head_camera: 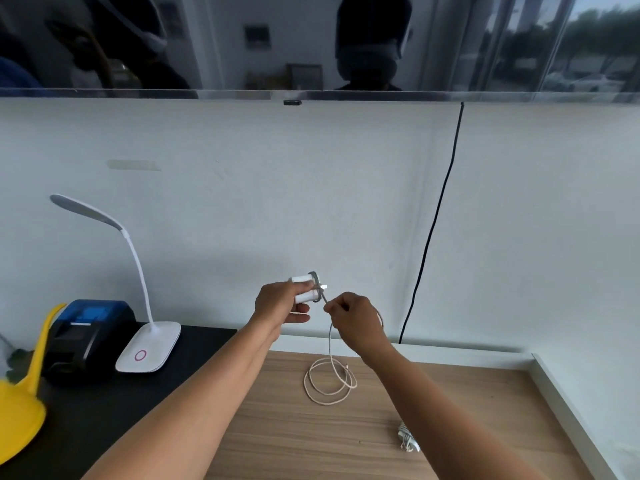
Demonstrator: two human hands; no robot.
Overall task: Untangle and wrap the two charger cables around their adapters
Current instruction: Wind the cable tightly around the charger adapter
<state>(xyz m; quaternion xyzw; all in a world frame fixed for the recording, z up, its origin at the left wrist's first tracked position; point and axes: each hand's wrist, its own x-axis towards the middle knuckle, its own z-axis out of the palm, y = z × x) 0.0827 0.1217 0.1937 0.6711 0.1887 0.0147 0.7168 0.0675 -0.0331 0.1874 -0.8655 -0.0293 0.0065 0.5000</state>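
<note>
Wooden counter [294, 427] lies below us. Our left hand [280, 303] grips the white adapter [304, 289], our right hand [353, 320] pinches its cable [330, 341], mostly loose in loops at centre. We judge one charger [408, 441], lower right, already wrapped.

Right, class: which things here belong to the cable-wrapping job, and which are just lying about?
Job: adapter, cable, wrapped charger, left hand, right hand.
Lying about: lamp, printer, yellow object, black wire.
</note>
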